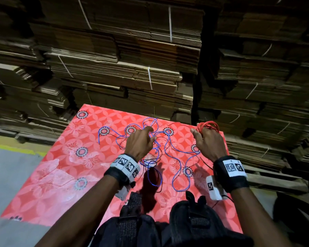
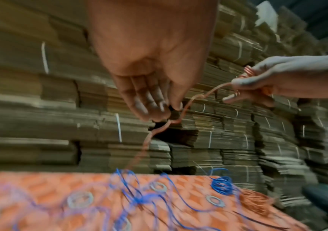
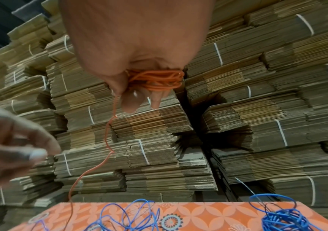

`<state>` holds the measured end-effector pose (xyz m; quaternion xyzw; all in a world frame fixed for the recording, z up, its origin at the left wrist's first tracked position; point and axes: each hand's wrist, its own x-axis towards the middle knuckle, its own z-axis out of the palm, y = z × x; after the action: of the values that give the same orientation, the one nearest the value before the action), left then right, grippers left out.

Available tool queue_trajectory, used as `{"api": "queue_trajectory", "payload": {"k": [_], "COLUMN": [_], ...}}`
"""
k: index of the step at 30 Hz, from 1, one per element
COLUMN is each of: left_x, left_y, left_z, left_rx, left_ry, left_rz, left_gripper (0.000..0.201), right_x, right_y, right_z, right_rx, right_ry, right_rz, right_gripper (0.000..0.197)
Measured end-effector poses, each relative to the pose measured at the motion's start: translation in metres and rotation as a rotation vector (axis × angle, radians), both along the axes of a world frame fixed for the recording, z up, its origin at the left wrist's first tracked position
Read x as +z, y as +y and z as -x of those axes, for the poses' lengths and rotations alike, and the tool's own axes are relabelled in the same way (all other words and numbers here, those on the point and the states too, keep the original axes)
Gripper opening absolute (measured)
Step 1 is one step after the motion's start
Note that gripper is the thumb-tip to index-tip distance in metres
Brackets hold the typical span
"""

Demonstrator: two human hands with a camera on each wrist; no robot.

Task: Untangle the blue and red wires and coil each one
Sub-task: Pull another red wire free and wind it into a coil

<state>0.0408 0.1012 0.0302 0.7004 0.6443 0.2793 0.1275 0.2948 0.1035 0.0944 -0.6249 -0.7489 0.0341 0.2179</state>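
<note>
My right hand (image 1: 202, 134) grips a coil of red wire (image 1: 209, 126), raised over the far right corner of the red patterned table (image 1: 61, 175). In the right wrist view the red coil (image 3: 157, 81) sits in my curled fingers (image 3: 135, 100), and one red strand (image 3: 107, 140) hangs to the table. My left hand (image 1: 150, 134) hovers over the loose blue wire tangle (image 1: 156, 148). Its fingers (image 2: 149, 103) curl toward the thumb beside the red strand (image 2: 186, 103); whether they pinch it is unclear. A small blue coil (image 2: 222, 186) lies at the table's far edge.
Tall stacks of strapped flat cardboard (image 1: 132, 59) stand right behind the table. An orange-red coil (image 2: 255, 201) lies next to the blue coil (image 3: 281, 218). Thin black wire (image 1: 207, 163) runs through the tangle. Grey floor (image 1: 11, 166) lies to the left.
</note>
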Motion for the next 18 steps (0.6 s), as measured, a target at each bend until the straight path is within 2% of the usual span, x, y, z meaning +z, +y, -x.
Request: {"api": "queue_trajectory", "payload": {"k": [4, 7, 9, 12, 14, 16, 18], "left_x": [-0.009, 0.0, 0.007, 0.02, 0.027, 0.034, 0.041], "left_y": [-0.003, 0.002, 0.006, 0.009, 0.012, 0.015, 0.018], "left_z": [-0.008, -0.014, -0.021, -0.033, -0.037, -0.037, -0.038], "left_rx": [0.064, -0.041, -0.134, -0.246, -0.258, -0.24, -0.238], "left_ry": [-0.148, -0.31, -0.357, -0.381, -0.482, -0.626, -0.731], "left_rz": [-0.041, -0.13, -0.185, -0.286, -0.333, -0.303, -0.25], "left_gripper": [0.056, 0.058, 0.051, 0.028, 0.014, 0.012, 0.01], "right_x": [0.0, 0.001, 0.001, 0.002, 0.002, 0.002, 0.003], "right_y": [-0.002, -0.003, -0.004, -0.007, -0.008, -0.009, -0.009], "right_z": [-0.003, -0.003, -0.001, 0.005, 0.006, 0.006, 0.007], "right_rx": [0.092, 0.157, 0.183, 0.191, 0.191, 0.192, 0.207], "right_ry": [0.113, 0.216, 0.291, 0.366, 0.424, 0.507, 0.564], "right_rz": [-0.017, -0.006, 0.002, 0.02, 0.04, 0.086, 0.152], "right_gripper": [0.051, 0.046, 0.044, 0.05, 0.043, 0.038, 0.041]}}
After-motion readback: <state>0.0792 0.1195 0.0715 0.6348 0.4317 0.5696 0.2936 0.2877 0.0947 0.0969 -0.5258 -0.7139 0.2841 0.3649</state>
